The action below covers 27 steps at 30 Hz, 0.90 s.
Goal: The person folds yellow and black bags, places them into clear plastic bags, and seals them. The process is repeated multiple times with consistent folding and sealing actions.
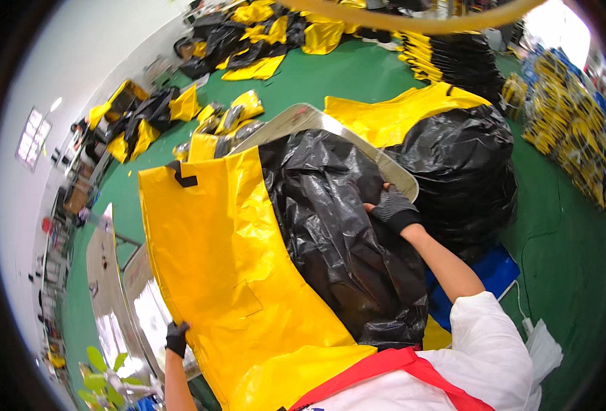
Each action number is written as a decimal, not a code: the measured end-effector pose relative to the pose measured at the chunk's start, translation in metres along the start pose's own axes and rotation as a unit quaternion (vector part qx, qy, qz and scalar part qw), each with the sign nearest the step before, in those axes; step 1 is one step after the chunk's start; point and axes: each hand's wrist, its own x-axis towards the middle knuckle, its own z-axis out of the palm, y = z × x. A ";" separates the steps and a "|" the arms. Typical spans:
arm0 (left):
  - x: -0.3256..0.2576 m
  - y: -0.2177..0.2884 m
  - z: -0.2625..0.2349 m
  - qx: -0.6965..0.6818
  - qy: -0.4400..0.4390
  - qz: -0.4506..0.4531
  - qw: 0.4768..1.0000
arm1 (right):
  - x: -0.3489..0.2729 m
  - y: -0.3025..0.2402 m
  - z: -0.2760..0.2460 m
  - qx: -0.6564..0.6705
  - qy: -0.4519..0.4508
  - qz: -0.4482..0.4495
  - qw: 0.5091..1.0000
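Note:
A large tarpaulin sheet [207, 240], yellow on the left and crinkled shiny black on the right, lies spread in front of me over a table. A short black strap sits near its far left corner. My left hand [177, 338], in a dark fingerless glove, is closed on the yellow part's left edge. Over at the black part's right edge is my right hand [393, 207], in a striped fingerless glove, with thumb and fingers bent around the material. Some of its fingertips are hidden in the folds.
A tall stack of similar yellow and black sheets [453, 171] stands just beyond my right hand. The table's pale rim [317, 116] shows behind the tarpaulin. More piles [248, 41] lie on the green floor, with bundled goods [566, 116] far right. A plant [104, 377] is near left.

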 end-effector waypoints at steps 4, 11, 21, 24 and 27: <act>0.017 -0.010 -0.023 0.307 0.257 -0.016 0.916 | 0.013 -0.058 0.034 0.055 -0.095 -0.019 0.994; 0.048 0.003 0.002 0.408 0.305 0.050 0.859 | 0.074 0.051 -0.066 -0.125 -0.065 0.055 0.989; 0.043 0.132 0.286 0.447 -0.013 0.431 0.784 | 0.059 -0.091 -0.044 -0.182 -0.279 -0.232 0.914; 0.048 0.109 0.304 0.424 -0.040 0.406 0.809 | 0.118 -0.185 -0.044 -0.065 -0.022 -0.348 0.935; 0.054 0.119 0.321 0.424 -0.045 0.428 0.797 | 0.209 -0.202 -0.002 -0.166 0.154 -0.427 0.875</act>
